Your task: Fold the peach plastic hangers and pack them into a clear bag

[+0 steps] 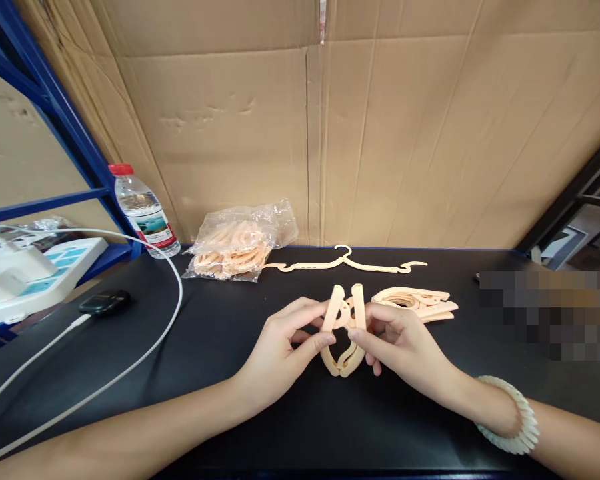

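Observation:
Between my two hands is a cream-coloured folding hanger [359,308], folded up, its two arms standing side by side and its rounded end toward me. My left hand [285,347] pinches the left arm between thumb and fingers. The right arm is gripped by my right hand [405,343], which wears a pale bracelet at the wrist. Just beyond my right hand lie several folded hangers [430,301] in a pile. Farther back, an unfolded hanger [320,265] rests on the black table [220,427], its hook pointing to the cardboard wall.
A clear plastic bag [235,247] of folded hangers stands at the back. Left of it is a water bottle [147,213] with a red cap. White cables [180,287] cross the left side, near a black device [105,302] and a power strip [65,273]. Cardboard [220,133] closes the back.

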`<control>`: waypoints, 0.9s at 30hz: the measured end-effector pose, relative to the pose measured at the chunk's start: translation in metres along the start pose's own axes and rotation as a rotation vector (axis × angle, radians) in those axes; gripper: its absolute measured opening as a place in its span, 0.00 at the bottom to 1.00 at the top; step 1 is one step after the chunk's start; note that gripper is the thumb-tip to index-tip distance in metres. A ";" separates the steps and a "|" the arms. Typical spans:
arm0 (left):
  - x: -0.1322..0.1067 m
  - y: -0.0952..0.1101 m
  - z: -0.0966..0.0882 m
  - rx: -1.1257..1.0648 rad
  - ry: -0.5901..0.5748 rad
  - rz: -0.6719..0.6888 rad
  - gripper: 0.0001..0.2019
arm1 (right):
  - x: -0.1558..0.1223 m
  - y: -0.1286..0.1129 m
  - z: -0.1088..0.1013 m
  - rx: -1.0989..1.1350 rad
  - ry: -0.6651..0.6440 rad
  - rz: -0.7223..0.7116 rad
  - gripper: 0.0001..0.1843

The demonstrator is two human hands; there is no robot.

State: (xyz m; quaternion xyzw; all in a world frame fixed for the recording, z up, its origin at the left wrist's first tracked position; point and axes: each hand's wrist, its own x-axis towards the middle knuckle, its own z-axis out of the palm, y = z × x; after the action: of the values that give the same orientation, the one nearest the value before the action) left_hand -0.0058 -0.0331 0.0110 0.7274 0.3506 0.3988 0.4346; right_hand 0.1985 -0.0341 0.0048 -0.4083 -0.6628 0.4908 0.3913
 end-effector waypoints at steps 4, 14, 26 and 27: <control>0.000 0.003 0.003 0.066 0.002 0.003 0.10 | -0.002 0.003 0.002 0.044 -0.069 -0.038 0.14; 0.000 0.004 0.003 0.016 -0.001 -0.020 0.09 | 0.000 0.001 0.004 0.124 -0.094 -0.026 0.14; -0.001 0.006 0.007 -0.069 -0.013 -0.064 0.12 | 0.000 0.003 0.005 0.204 -0.129 -0.021 0.15; -0.001 0.005 0.007 -0.065 -0.013 -0.061 0.12 | 0.001 0.003 0.005 0.205 -0.128 -0.020 0.15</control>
State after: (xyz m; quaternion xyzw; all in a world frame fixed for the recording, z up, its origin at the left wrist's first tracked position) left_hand 0.0005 -0.0388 0.0134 0.7044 0.3565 0.3921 0.4722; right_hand 0.1943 -0.0344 0.0006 -0.3275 -0.6369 0.5769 0.3928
